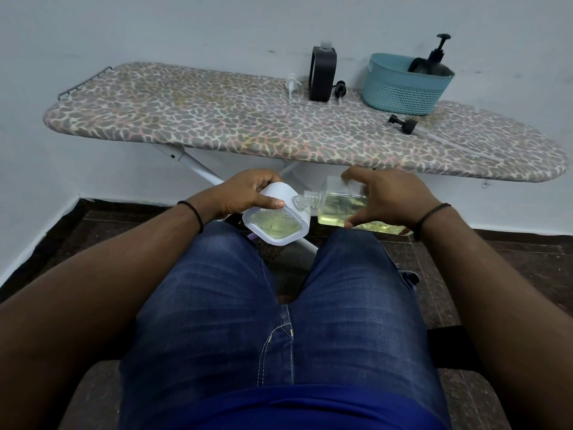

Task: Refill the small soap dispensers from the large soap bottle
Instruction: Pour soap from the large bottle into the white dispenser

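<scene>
- Nearest the camera are the person's legs in blue jeans (279, 305). The person sits on a seat, mostly hidden under them.
- Just past the knees, the two hands are close together, each one holding a bottle.
- The left hand (248, 193) grips a white-framed dispenser bottle (276, 225). It is tilted, its cap is off, and it has yellow-green soap inside.
- The right hand (387, 197) holds a clear square bottle (341, 206) lying on its side, with its fingers wrapped around it. Its open neck touches the neck of the white one. It has the same yellow-green soap in it.
- I cannot read any label or writing on either bottle.
- Behind the hands is an ironing board (217, 119) with a spotted cover. It works as the tabletop.
- On it stands a black-framed dispenser bottle (322, 72) with no pump on.
- Next to it lie a white pump (291, 85) and a black pump (339, 88). Another black pump (403, 123) lies farther right.
- A blue basket (403, 88) holds a dark pump bottle (437, 63), partly hidden by the basket wall.
</scene>
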